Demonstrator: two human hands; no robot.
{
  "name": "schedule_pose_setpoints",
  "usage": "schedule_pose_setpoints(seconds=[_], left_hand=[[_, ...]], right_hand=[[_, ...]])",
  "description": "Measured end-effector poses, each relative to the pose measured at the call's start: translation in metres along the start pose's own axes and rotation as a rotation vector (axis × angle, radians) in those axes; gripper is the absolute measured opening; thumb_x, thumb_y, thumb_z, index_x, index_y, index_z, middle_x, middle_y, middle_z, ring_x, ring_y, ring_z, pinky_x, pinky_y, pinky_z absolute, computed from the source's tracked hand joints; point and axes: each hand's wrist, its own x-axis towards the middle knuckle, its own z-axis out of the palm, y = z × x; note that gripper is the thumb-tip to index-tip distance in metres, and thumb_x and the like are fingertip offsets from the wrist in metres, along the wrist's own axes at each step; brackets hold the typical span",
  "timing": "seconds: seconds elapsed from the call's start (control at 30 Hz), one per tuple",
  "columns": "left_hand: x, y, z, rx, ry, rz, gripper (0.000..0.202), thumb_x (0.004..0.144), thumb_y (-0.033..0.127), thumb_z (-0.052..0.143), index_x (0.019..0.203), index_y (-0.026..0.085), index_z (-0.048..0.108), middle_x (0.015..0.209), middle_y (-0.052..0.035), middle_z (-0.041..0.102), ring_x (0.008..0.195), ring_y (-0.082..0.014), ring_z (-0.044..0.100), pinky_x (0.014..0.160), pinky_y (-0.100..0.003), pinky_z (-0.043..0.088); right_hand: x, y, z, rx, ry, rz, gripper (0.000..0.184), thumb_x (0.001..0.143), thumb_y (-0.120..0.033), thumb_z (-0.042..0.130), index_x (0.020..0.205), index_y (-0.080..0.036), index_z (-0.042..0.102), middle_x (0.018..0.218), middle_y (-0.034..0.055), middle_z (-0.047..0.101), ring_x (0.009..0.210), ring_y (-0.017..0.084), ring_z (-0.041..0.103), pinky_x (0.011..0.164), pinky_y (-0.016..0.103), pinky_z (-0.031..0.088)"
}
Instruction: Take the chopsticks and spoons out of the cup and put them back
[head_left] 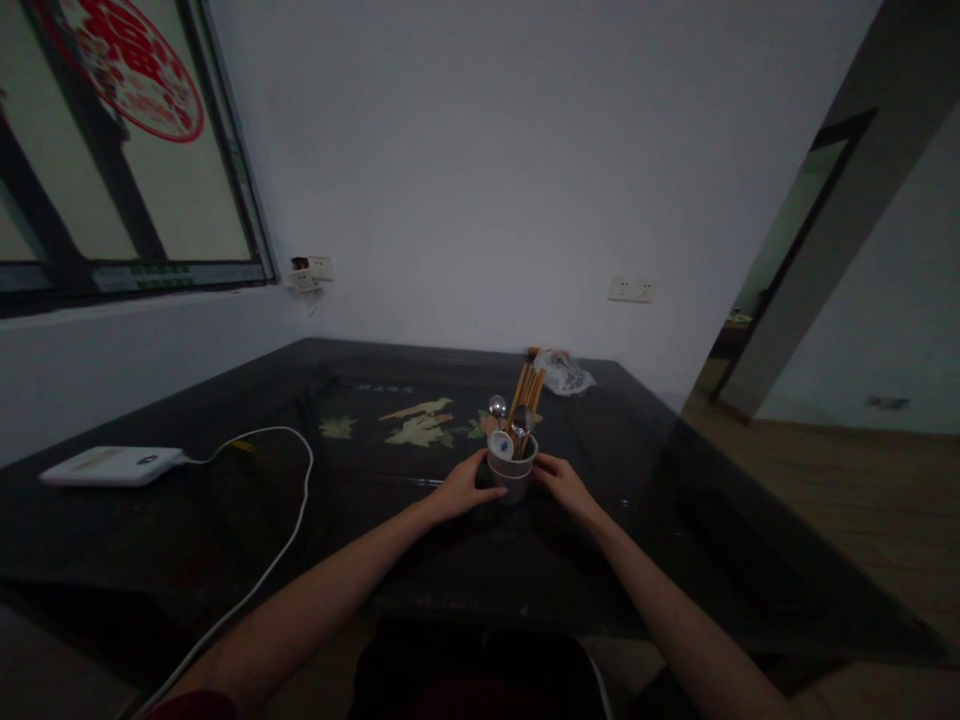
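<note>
Left hand (461, 490) is curved about the near left side of a grey cup (512, 487), thumb across its front; right hand (564, 483) is closed against the opposite side, its farther fingers partly hidden. The cup is held between both, directly inward of each, neither hand clearly nearer. Its long axis is roughly upright, over the near half of the dark table (570, 590); base contact cannot be confirmed. Contents noted: wooden chopsticks (527, 388) leaning right and away, metal spoons (497, 406), and a white spoon (500, 446) toward the left rim.
</note>
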Motion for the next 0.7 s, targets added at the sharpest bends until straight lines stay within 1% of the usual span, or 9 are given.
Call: schedule_pose_setpoints(seconds=[0.13, 0.27, 0.5, 0.6, 0.7], left_hand=[[-0.0006, -0.0004, 0.0002, -0.010, 0.001, -0.011, 0.073, 0.070, 0.039, 0.073, 0.131, 0.015, 0.042, 0.129, -0.0135, 0.054, 0.117, -0.0277, 0.051, 0.101, -0.041, 0.038], [-0.0008, -0.0016, -0.0014, -0.007, -0.012, -0.005, 0.075, 0.068, 0.039, 0.074, 0.132, 0.015, 0.041, 0.131, -0.0137, 0.052, 0.119, -0.0285, 0.050, 0.102, -0.042, 0.036], [0.0017, -0.0035, -0.0060, -0.034, -0.046, 0.020, 0.079, 0.066, 0.035, 0.076, 0.133, 0.015, 0.040, 0.135, -0.0140, 0.050, 0.123, -0.0278, 0.047, 0.105, -0.041, 0.034], [0.0017, -0.0013, -0.0049, -0.035, -0.021, 0.004, 0.078, 0.064, 0.034, 0.077, 0.132, 0.015, 0.042, 0.133, -0.0138, 0.051, 0.122, -0.0282, 0.048, 0.104, -0.041, 0.035], [0.0012, 0.0001, -0.0024, -0.031, 0.008, 0.003, 0.076, 0.064, 0.032, 0.077, 0.130, 0.014, 0.043, 0.130, -0.0140, 0.053, 0.120, -0.0279, 0.050, 0.102, -0.040, 0.037]], right_hand=[[0.0008, 0.0024, 0.0013, 0.077, -0.076, -0.007, 0.036, 0.072, -0.027, 0.061, 0.106, -0.018, 0.066, 0.108, 0.0066, 0.068, 0.100, 0.024, 0.061, 0.094, 0.041, 0.044], [0.0004, 0.0039, 0.0039, 0.104, -0.113, -0.012, 0.041, 0.068, -0.023, 0.064, 0.109, -0.020, 0.065, 0.114, 0.0070, 0.066, 0.108, 0.025, 0.059, 0.102, 0.045, 0.038], [-0.0029, -0.0019, 0.0017, -0.001, -0.117, -0.056, 0.046, 0.068, -0.019, 0.067, 0.114, -0.018, 0.061, 0.120, 0.0088, 0.062, 0.115, 0.027, 0.055, 0.103, 0.048, 0.037], [-0.0049, -0.0021, 0.0020, 0.031, -0.147, -0.046, 0.054, 0.065, -0.017, 0.070, 0.117, -0.018, 0.058, 0.126, 0.0097, 0.059, 0.119, 0.028, 0.052, 0.105, 0.047, 0.036], [-0.0048, 0.0020, 0.0042, 0.106, -0.175, -0.011, 0.062, 0.063, -0.018, 0.074, 0.122, -0.020, 0.053, 0.133, 0.0108, 0.053, 0.123, 0.028, 0.049, 0.106, 0.046, 0.035]])
